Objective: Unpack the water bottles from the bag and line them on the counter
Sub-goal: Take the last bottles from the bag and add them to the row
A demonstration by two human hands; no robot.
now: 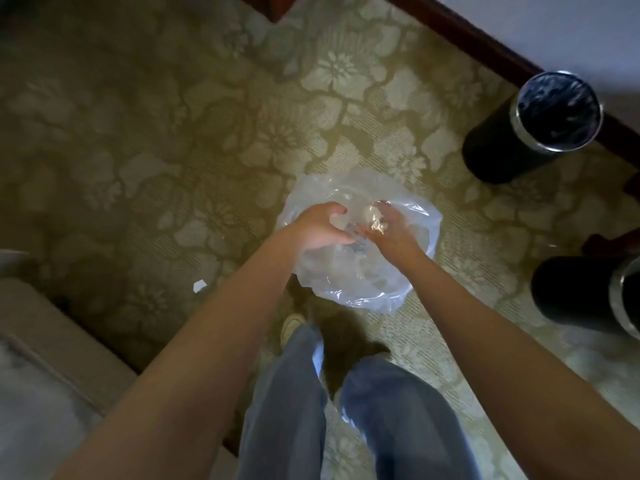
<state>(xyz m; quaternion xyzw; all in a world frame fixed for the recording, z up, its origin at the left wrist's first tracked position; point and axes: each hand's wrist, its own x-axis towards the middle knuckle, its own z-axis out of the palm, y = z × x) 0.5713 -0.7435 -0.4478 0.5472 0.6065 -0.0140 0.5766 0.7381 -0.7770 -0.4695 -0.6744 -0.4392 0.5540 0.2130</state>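
- Where the view looks straight down, a pale green carpet point(138, 133) with a large flower pattern covers the floor.
- At the far left stands the corner of a beige upholstered seat point(52, 341), blurred.
- Just right of it a small white scrap point(199, 285) lies on the carpet.
- In the middle, a clear plastic bag point(346, 282) sits on the carpet just ahead of the person's shoe point(291, 327) and grey-blue trouser legs point(287, 393).
- The bag's mouth faces up. Its contents are blurred behind glare, so no bottle can be told apart.
- The left hand point(318, 226) is at the bag's left rim, fingers curled narrow with the thumb opposite, gripping the plastic.
- The right hand point(388, 233) reaches into the bag's mouth beside the left, close to it. A bright glint covers its fingers, so I cannot tell how far open it is or whether it holds anything.
- At the right, two black round bins stand on the carpet: one point(512, 140) with a metal rim and dark liner, the other point(575, 292) cut off by the edge.
- A dark wooden skirting point(467, 39) runs along the wall at upper right.
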